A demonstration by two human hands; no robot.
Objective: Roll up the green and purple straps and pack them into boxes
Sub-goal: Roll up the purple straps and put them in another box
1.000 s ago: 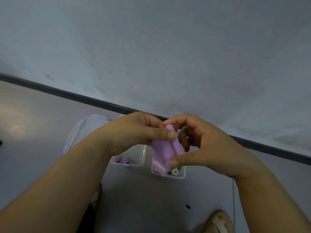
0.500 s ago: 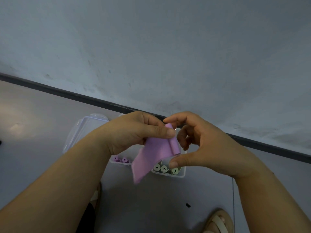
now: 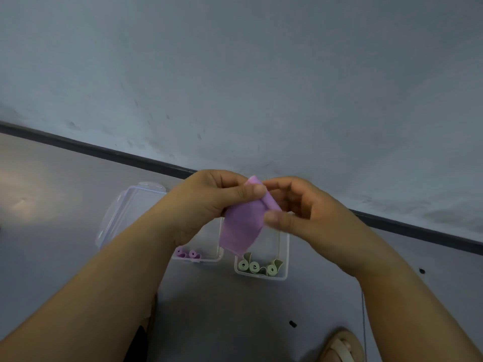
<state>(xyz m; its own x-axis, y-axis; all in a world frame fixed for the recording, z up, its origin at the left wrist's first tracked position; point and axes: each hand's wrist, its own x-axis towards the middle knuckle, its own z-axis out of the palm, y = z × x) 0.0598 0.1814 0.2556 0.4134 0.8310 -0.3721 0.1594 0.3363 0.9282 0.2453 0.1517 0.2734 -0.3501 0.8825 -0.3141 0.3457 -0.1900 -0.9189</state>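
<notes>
Strap (image 3: pixel 240 226), purple, is hanging between both hands over the boxes (image 3: pixel 287 246) on the floor (image 3: pixel 222 309). Left hand (image 3: pixel 209 205) is pinching its rolled top edge under the thumb. The right hand (image 3: pixel 308 215) is gripping that edge too, fingers (image 3: pixel 285 194) curling behind.

Grey floor (image 3: pixel 222 322), two clear boxes (image 3: pixel 261 277)
</notes>
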